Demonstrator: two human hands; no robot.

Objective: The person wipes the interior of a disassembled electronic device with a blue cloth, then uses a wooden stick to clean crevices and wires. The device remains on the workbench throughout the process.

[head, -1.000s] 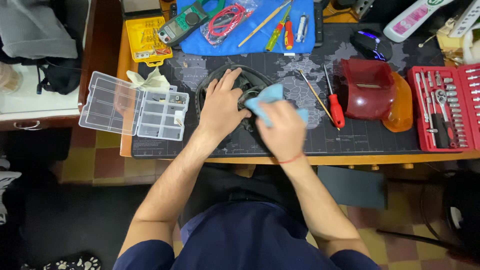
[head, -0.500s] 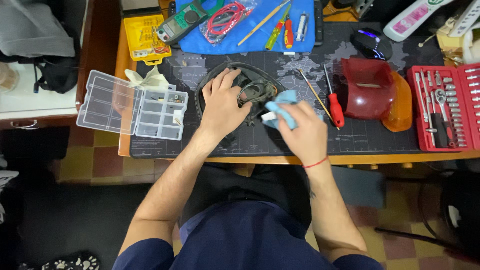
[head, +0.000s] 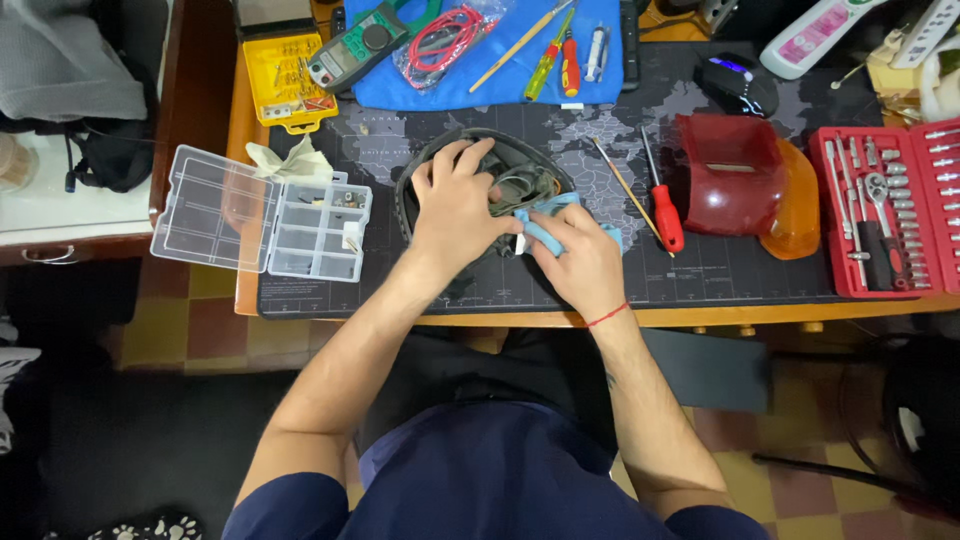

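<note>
On the tabletop, left hand is pressing the dark housing while right hand is pinching a blue cloth; loose screwdriver nearby could probably get knocked.

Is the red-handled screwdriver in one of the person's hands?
No, the red-handled screwdriver lies on the desk mat, apart from the right hand, which holds a light blue cloth.
</note>
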